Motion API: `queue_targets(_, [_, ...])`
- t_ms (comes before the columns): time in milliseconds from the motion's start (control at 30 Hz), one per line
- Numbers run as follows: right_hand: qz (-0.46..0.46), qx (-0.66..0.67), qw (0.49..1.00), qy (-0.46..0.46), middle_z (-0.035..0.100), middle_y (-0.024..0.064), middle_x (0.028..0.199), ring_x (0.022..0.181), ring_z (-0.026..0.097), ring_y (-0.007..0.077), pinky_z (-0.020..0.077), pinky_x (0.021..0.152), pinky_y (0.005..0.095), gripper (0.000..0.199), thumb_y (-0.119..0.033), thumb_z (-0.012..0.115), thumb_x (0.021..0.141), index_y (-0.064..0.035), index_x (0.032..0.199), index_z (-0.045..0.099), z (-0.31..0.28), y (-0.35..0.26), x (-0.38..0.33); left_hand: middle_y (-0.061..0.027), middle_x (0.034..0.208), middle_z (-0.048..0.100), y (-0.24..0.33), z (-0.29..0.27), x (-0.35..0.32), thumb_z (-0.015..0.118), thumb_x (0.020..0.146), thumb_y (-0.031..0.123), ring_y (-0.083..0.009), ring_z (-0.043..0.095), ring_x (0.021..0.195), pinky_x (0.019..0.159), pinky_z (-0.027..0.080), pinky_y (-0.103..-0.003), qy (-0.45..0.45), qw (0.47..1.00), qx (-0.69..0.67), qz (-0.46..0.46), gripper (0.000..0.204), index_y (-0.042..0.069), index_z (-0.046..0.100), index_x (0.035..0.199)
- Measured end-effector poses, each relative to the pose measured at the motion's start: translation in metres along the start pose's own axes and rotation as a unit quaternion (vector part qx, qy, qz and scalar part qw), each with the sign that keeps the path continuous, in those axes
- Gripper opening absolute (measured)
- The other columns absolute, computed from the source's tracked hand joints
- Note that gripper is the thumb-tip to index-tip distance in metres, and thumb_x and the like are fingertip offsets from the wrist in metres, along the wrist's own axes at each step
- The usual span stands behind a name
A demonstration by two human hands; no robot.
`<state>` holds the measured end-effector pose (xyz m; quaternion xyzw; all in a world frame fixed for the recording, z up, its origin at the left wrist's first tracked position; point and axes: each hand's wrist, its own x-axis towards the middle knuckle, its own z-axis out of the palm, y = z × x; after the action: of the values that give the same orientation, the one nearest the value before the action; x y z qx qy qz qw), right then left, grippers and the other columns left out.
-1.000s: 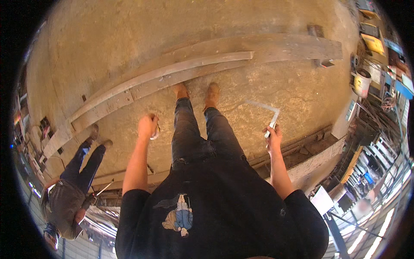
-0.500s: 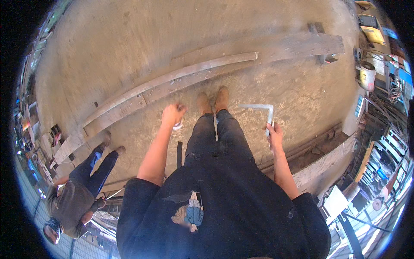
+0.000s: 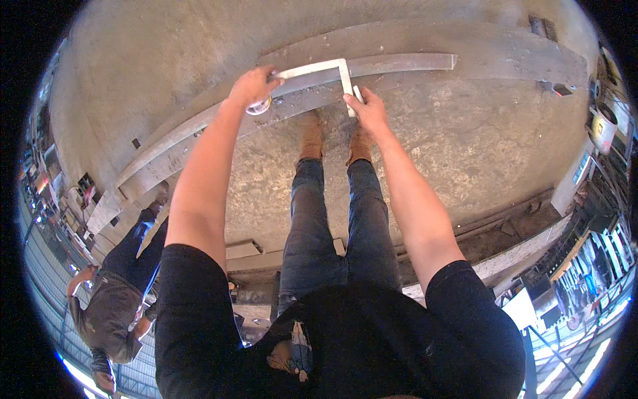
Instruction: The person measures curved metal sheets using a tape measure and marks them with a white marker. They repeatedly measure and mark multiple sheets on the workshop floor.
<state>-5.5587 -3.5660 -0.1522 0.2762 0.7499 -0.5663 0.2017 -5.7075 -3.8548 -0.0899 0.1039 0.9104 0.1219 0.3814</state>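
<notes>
Both my hands hold a pale L-shaped metal square point(image 3: 312, 68) out over the long beams. Fingers of my left hand point(image 3: 252, 86) are closed at the end of its longer arm. Under that palm sits a round white-rimmed thing point(image 3: 260, 106), mostly hidden, perhaps a tape measure; I cannot tell its kind. My right hand point(image 3: 369, 112) is closed on the shorter arm near its end. A short white stick point(image 3: 358, 94) sticks up from the right fingers, beside the square.
A narrow beam point(image 3: 412, 62) lies along a wider beam point(image 3: 531, 60) ahead of my boots point(image 3: 312, 139). Another person point(image 3: 119, 306) stands at the left. A pale bucket point(image 3: 603, 130) is at the far right, near racks of metal pieces. A trough-like channel point(image 3: 492, 246) runs behind my legs.
Both hands have moved forward over the beams. The right hand has brought the square left, and the left hand has taken its longer arm's end. My view has shifted as well.
</notes>
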Motion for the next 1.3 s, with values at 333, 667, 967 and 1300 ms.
queue_targets(333, [-0.020, -0.138, 0.980, 0.141, 0.068, 0.0239, 0.097, 0.096, 0.064, 0.0464, 0.0495, 0.079, 0.0516, 0.037, -0.036, 0.071, 0.089, -0.0028, 0.104, 0.062, 0.026, -0.003, 0.015, -0.0175, 0.111, 0.071, -0.009, 0.030, 0.043, 0.066, 0.088, 0.049, -0.0372, 0.066, 0.107, 0.091, 0.051, -0.047, 0.032, 0.999, -0.001, -0.012, 0.047, 0.011, 0.070, 0.115])
queue_targets(667, [-0.047, -0.249, 0.959, 0.130, 0.066, 0.0228, 0.097, 0.092, 0.063, 0.0444, 0.0496, 0.077, 0.0519, 0.040, -0.039, 0.069, 0.089, -0.0023, 0.098, 0.060, 0.017, -0.005, 0.011, -0.0167, 0.109, 0.072, -0.023, 0.029, 0.050, 0.068, 0.087, 0.047, -0.0364, 0.068, 0.104, 0.091, 0.052, -0.045, -0.019, 0.999, -0.024, 0.019, 0.042, 0.015, 0.072, 0.114])
queue_targets(967, [-0.038, -0.239, 0.963, 0.120, 0.066, 0.0233, 0.097, 0.093, 0.063, 0.0453, 0.0490, 0.078, 0.0531, 0.036, -0.037, 0.068, 0.090, -0.0030, 0.100, 0.060, 0.014, -0.004, 0.008, -0.0181, 0.109, 0.072, -0.032, 0.037, 0.056, 0.067, 0.087, 0.046, -0.0368, 0.068, 0.105, 0.091, 0.052, -0.045, -0.025, 0.998, -0.046, 0.019, 0.042, 0.014, 0.073, 0.114])
queue_targets(1300, [-0.076, -0.197, 0.957, 0.200, 0.066, 0.0246, 0.104, 0.095, 0.065, 0.0448, 0.0503, 0.080, 0.0518, 0.036, -0.030, 0.064, 0.093, -0.0012, 0.114, 0.062, 0.009, 0.006, 0.011, -0.0180, 0.111, 0.072, -0.018, 0.033, 0.051, 0.065, 0.089, 0.043, -0.0361, 0.067, 0.107, 0.094, 0.052, -0.046, -0.018, 1.000, -0.003, 0.012, 0.038, 0.017, 0.073, 0.116])
